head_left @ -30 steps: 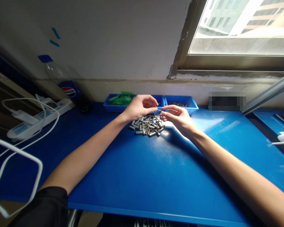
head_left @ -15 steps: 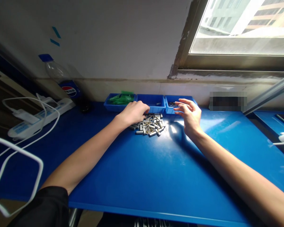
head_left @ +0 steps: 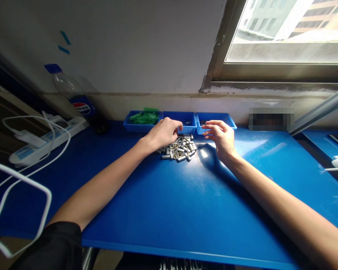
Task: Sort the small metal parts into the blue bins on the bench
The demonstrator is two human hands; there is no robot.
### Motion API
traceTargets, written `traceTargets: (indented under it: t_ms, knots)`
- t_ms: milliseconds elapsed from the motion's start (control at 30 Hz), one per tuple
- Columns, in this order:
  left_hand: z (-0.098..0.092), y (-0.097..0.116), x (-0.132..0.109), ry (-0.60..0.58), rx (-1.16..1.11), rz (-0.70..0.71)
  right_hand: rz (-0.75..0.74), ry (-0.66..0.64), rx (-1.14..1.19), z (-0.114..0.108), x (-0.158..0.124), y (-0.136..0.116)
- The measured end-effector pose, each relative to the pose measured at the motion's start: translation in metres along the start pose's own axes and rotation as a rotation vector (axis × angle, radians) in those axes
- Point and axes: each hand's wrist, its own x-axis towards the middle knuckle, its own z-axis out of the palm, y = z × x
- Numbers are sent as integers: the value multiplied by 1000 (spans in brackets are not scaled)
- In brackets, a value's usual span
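The left hand (head_left: 163, 133) lies knuckles-up at the far left edge of a heap of small metal parts (head_left: 180, 149) on the blue bench (head_left: 169, 202). Its fingers are curled narrow, with the tips tucked down towards the heap, and whether they pinch a part is hidden under the hand. Just beyond its fingertips runs the front wall of the middle blue tray (head_left: 177, 113). The right hand (head_left: 222, 138) is raised a little off the bench, just to the right of the heap and apart from it. Its fingers are loosely bent and point towards the left hand, the thumb lies under the forefinger with a narrow gap between, and any part held there is too small to see. Straight past its fingers is the right blue tray (head_left: 216, 114), with a few dark slim pieces in it. The two hands are near each other, with the far end of the heap between them. Beyond the left hand and to its left stands a third blue tray (head_left: 135, 128) holding green pieces (head_left: 143, 117). Further left of that hand a clear bottle (head_left: 73, 93) with a blue cap leans at the wall. A white power strip (head_left: 42, 144) and a looping white cable (head_left: 19, 180) lie well apart from it on the left side. A window (head_left: 287, 33) is above and to the right of the right hand.
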Motion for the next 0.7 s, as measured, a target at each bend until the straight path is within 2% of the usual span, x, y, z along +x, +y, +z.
traceTargets:
  t_ms: [133, 233, 333, 500, 700]
  knots:
    - [-2, 4, 3, 85, -425, 42, 33, -57, 21, 4, -4, -6]
    - [-4, 6, 4, 126, -669, -14, 47, -162, 11, 5, -7, -8]
    - [-3, 7, 5, 168, -813, -85, 90, -283, 52, 5, -10, -10]
    - [2, 5, 7, 216, -876, -127, 219, -388, 170, 6, -13, -16]
    - [4, 4, 7, 208, -849, -136, 249, -437, 243, 8, -15, -20]
